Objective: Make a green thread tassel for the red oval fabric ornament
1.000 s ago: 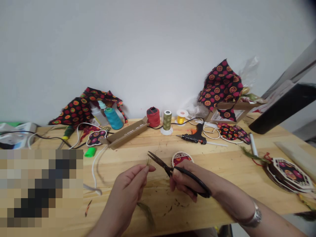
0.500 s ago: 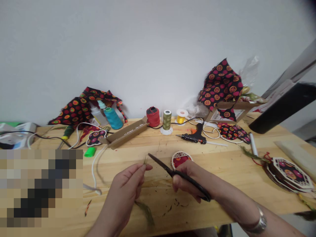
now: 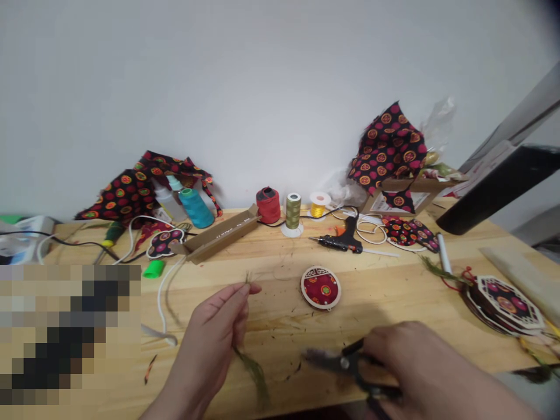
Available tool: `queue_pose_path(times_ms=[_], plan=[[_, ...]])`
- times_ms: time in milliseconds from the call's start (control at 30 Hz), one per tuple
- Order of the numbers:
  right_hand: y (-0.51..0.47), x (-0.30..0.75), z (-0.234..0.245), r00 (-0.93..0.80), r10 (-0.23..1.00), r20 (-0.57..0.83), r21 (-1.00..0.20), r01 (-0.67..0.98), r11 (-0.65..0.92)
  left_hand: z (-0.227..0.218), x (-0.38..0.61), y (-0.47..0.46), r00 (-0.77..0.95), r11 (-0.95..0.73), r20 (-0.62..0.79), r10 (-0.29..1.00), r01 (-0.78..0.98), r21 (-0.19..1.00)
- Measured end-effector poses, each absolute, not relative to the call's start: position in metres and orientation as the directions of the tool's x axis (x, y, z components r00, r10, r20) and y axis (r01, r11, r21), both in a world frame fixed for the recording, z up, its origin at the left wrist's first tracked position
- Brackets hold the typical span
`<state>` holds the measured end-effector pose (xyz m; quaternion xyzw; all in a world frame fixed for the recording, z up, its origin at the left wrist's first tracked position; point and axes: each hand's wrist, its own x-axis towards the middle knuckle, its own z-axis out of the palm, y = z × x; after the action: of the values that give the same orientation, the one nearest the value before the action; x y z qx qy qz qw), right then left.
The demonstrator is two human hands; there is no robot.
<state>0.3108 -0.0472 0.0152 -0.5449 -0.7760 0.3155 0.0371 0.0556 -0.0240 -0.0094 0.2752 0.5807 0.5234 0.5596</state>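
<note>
My left hand (image 3: 219, 326) pinches a bundle of olive-green thread (image 3: 254, 373); short ends stick up above the fingertips and the longer strands hang below the palm. My right hand (image 3: 406, 356) grips black scissors (image 3: 345, 363) low over the front of the table, blades pointing left and blurred by motion. Between and beyond the hands lies a round ornament (image 3: 321, 289) with red patterned cloth in a pale wooden frame. Dark scraps are scattered on the wood near the scissors.
Along the back stand a red thread cone (image 3: 268, 205), a green spool (image 3: 293, 211), a yellow spool (image 3: 318, 205) and a blue cone (image 3: 196, 208). A black glue gun (image 3: 341, 241) lies behind the ornament. Stacked framed pieces (image 3: 507, 306) sit at right, a long cardboard box (image 3: 223, 236) at left.
My right hand has drawn the scissors away from the thread, down and to the right, uncovering the round ornament. My left hand keeps its pinch on the thread. The view has shifted slightly.
</note>
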Motion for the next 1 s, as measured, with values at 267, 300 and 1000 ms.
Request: queue_pose_path(times_ms=[267,300,1000], plan=[[-0.014,0.394,-0.012,-0.011,0.970,-0.242,-0.094,0.995,-0.013,-0.007,0.060,-0.027,-0.191,0.296,-0.348,0.918,-0.256,0.920],[-0.011,0.399,-0.014,-0.024,0.972,-0.235,-0.127,0.992,-0.006,-0.007,0.060,-0.027,-0.186,0.301,-0.353,0.917,-0.257,0.918],[0.002,0.245,0.007,-0.343,0.939,0.006,-0.886,0.434,0.164,-0.002,0.056,-0.028,0.046,0.440,-0.489,0.871,-0.517,0.734]])
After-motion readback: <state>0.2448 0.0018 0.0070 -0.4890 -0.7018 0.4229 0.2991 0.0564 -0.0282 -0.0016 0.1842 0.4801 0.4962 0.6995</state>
